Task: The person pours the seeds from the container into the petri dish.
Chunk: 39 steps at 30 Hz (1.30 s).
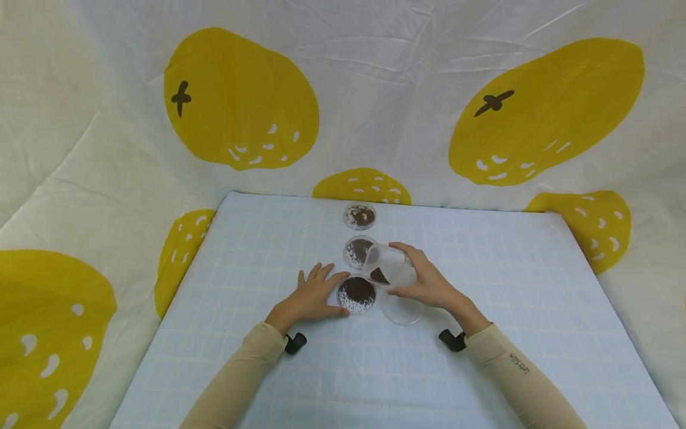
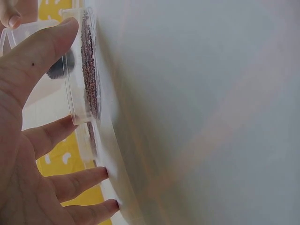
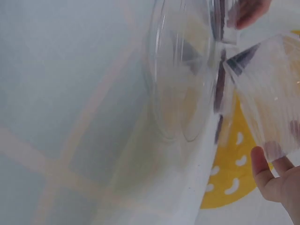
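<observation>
My left hand (image 1: 311, 299) holds a clear petri dish (image 1: 357, 293) steady, thumb and index finger at opposite sides of its rim. Its other fingers are spread toward the table. Dark brown granules with white patches lie in that dish, and the left wrist view shows the granule layer (image 2: 89, 65) side-on. In my right hand (image 1: 433, 283) is a clear plastic cup (image 1: 393, 261), gripped between thumb and fingers. The cup is tilted left, its mouth near the dish's right edge, with dark granules (image 1: 380, 276) gathered low at the mouth.
Two more petri dishes with brown and white contents, a middle one (image 1: 355, 250) and a far one (image 1: 359, 215), line up behind. Below the cup sit clear round dishes or lids (image 1: 403, 311). A pale checked cloth (image 1: 354, 375) covers the table; a fruit-printed curtain (image 1: 375, 107) hangs behind.
</observation>
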Tool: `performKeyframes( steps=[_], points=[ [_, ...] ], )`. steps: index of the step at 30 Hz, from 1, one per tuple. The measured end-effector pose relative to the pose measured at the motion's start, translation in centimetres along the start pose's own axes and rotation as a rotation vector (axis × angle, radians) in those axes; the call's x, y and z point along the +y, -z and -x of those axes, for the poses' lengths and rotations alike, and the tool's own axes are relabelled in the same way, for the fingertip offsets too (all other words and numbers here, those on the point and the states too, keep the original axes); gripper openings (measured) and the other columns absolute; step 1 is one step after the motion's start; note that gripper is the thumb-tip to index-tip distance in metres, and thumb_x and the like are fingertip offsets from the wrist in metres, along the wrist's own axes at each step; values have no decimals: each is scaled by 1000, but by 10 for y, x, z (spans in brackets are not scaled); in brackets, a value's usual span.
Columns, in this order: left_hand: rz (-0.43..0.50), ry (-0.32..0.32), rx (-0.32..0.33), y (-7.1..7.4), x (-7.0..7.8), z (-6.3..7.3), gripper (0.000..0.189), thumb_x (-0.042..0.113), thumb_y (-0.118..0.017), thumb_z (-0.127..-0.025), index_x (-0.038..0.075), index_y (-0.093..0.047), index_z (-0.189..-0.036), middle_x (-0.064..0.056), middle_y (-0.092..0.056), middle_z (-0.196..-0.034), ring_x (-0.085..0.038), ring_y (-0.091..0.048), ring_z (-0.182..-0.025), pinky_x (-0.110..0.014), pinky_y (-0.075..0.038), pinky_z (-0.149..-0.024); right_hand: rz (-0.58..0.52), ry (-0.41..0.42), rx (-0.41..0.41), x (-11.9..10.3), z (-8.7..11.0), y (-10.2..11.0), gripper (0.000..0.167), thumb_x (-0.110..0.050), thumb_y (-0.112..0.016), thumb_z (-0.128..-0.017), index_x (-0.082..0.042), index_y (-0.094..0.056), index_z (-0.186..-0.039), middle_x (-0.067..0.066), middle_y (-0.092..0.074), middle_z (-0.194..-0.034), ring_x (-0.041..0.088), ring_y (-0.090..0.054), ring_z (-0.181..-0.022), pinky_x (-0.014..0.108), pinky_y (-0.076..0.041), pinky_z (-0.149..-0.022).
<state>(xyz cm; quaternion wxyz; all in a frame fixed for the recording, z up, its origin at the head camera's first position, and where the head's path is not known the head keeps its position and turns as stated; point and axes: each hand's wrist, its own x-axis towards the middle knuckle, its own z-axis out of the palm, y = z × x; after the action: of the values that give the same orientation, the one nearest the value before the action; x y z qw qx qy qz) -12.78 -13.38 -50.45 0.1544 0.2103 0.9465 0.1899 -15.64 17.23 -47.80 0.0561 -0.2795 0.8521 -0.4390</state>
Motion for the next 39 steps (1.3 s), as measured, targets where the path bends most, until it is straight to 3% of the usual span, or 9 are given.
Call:
performKeyframes(
  steps=[8,16,23,28,33,39],
  points=[
    [16,5,-1,2,1,1,89,59,-75,-81,30,-36,-156,-15,-22,-163,-45,-10,-148,-75,-3,-109,-109,-54,35,6,2,4,97,-21,-90,-77,-17,-31,-154,5,-35,-157,32,-38,-138,57,-40,-104],
    [3,0,1,2,2,2,89,59,-75,-81,29,-36,-155,-16,-23,-162,-46,-10,-148,-76,-5,-108,-252,-38,107,-16,5,17,93,-1,-84,-79,0,-27,-152,23,-37,-152,44,-35,-138,65,-40,-100],
    [3,1,6,1,2,1,88,59,-75,-81,30,-36,-155,-15,-23,-162,-46,-11,-148,-76,-5,-108,-362,-20,184,15,5,11,94,6,-80,-81,-10,-25,-155,22,-35,-154,40,-36,-139,61,-42,-101],
    [13,5,1,0,2,1,89,59,-75,-81,30,-36,-155,-16,-23,-162,-46,-10,-148,-75,-4,-108,-458,-55,212,27,6,11,92,3,-80,-82,-10,-26,-156,19,-36,-154,37,-36,-140,47,-44,-104],
    [7,3,1,0,1,0,89,60,-75,-81,30,-36,-155,-16,-23,-162,-46,-11,-148,-75,-4,-108,-563,-26,240,34,5,13,90,9,-77,-82,-6,-26,-154,25,-33,-154,45,-33,-140,44,-44,-103],
    [14,-4,5,0,2,0,89,59,-75,-81,29,-36,-155,-16,-23,-162,-46,-11,-148,-76,-4,-108,-537,-46,288,35,6,16,89,8,-78,-82,-5,-27,-154,24,-34,-153,50,-32,-138,44,-46,-102]
  ],
)
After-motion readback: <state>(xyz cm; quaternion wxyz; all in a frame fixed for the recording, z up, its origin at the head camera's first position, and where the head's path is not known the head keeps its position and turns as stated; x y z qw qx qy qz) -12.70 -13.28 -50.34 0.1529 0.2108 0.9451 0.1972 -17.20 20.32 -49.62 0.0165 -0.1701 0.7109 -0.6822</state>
